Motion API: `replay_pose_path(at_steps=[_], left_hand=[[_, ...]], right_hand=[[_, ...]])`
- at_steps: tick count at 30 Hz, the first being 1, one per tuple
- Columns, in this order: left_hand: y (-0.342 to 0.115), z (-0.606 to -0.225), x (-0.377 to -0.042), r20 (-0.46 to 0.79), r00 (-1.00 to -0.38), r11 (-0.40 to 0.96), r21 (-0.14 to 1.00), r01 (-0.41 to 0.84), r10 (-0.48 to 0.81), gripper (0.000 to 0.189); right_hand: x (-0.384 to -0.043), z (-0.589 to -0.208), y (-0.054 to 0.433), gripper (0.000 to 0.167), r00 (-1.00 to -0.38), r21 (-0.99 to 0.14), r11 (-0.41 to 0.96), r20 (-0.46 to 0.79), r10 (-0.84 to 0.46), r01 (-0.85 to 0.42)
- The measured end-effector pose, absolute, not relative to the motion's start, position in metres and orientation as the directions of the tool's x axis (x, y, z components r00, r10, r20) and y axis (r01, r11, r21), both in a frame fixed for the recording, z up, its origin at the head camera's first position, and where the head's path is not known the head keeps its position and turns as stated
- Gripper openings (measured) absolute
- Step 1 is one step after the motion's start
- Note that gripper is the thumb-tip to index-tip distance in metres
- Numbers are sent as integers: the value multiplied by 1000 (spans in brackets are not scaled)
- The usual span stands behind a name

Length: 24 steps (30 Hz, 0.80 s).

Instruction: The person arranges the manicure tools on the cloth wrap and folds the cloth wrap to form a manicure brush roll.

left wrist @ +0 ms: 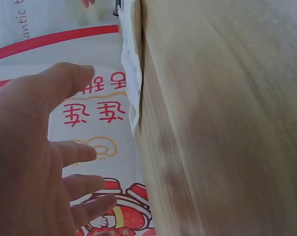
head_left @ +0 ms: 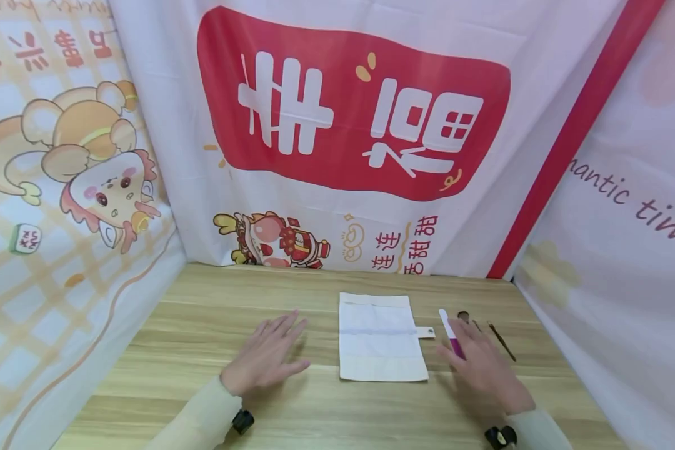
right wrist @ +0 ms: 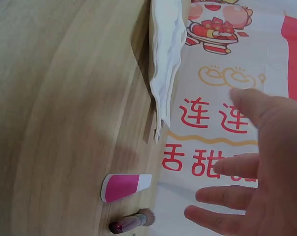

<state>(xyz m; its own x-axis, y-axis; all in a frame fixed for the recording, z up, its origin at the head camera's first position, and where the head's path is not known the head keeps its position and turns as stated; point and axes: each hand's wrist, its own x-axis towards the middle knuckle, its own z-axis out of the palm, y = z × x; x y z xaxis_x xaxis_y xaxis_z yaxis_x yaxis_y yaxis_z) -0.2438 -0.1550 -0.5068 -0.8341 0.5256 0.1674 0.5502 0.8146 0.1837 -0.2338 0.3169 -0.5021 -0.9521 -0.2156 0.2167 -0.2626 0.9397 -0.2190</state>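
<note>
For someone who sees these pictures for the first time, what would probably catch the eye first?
Probably the big red patch with white characters on the cloth behind the table. Next, the white case lying on the table, its tab pointing right, toward a purple-and-white stick.

Behind the wood-grained table (head_left: 315, 406) hangs a white cloth (head_left: 315, 200), printed with a red panel (head_left: 349, 125) above a small cartoon figure (head_left: 281, 240). A checked cloth (head_left: 62, 206) hangs at left; at right, past a slanting red stripe (head_left: 574, 131), hangs a lettered cloth (head_left: 630, 231).
</note>
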Motion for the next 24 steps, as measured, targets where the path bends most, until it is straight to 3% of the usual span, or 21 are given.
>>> replay_pose_path(at_steps=[5,11,18,24], left_hand=[[-150,-507,-254,157,-823,797,207,568,546,79],[-141,-507,-267,174,-825,773,288,565,538,68],[-125,-511,-285,174,-839,730,422,537,516,59],[-109,-515,-299,185,-808,640,524,562,559,52]], right_hand=[[-247,-498,322,67,-972,-305,929,168,-164,-210],[-261,-492,326,58,-999,-420,907,34,-31,-42],[-286,-493,338,53,-996,-464,882,-73,54,82],[-302,-489,339,47,-988,-438,890,-133,74,126]])
